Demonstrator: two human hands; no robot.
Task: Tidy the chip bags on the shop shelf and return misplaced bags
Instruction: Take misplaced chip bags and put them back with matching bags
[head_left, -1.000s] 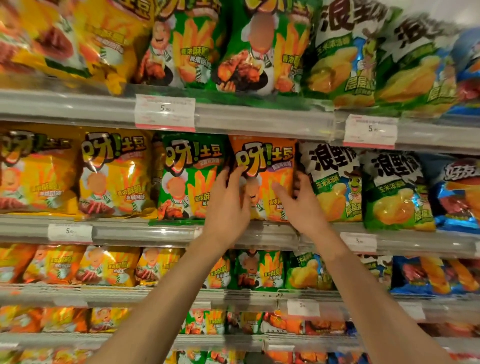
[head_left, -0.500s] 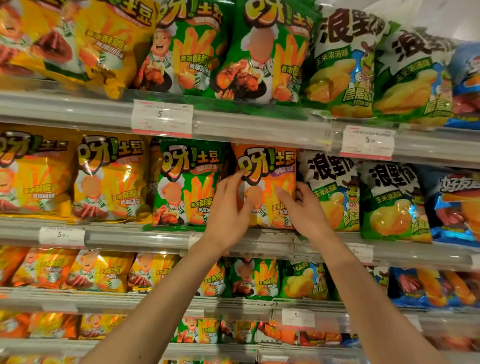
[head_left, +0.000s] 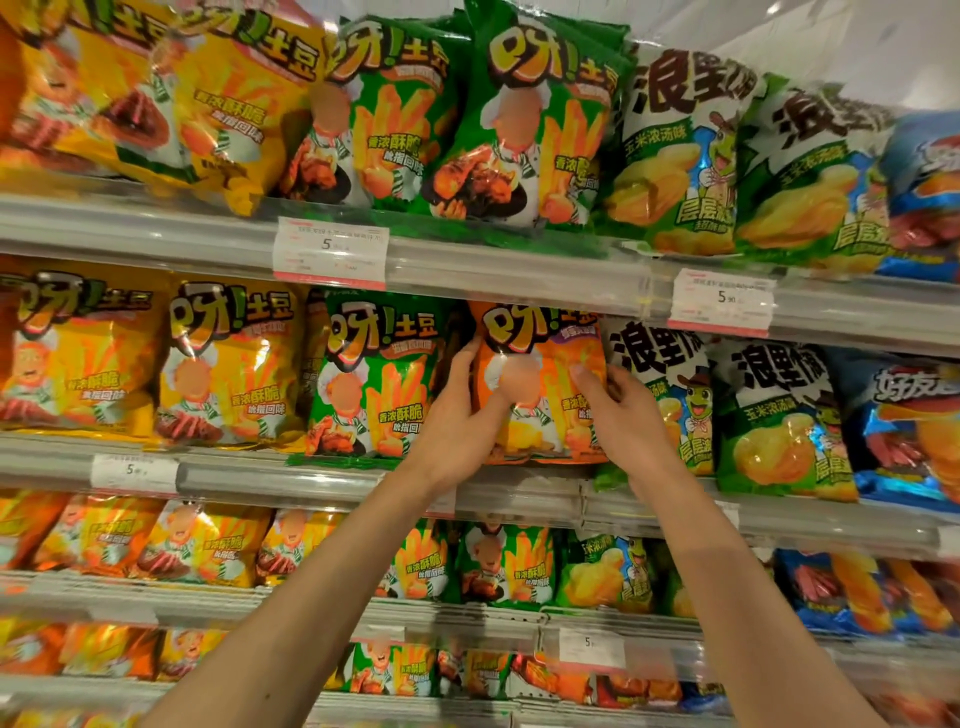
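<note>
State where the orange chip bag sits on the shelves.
The orange bag stands mid-frame on the second shelf, between a green bag and a white-topped bag, held by both hands.

Two bare forearms — no sleeves, left hand (head_left: 457, 421), right hand (head_left: 626, 415)

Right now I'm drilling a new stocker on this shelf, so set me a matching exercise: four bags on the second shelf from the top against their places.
Things:
1. orange bag
2. green fries bag
3. blue bag
4. yellow bag

Places:
A. far right
B. between both hands
C. just left of the left hand
D. left of the green fries bag

Pairs: 1-B, 2-C, 3-A, 4-D
</note>
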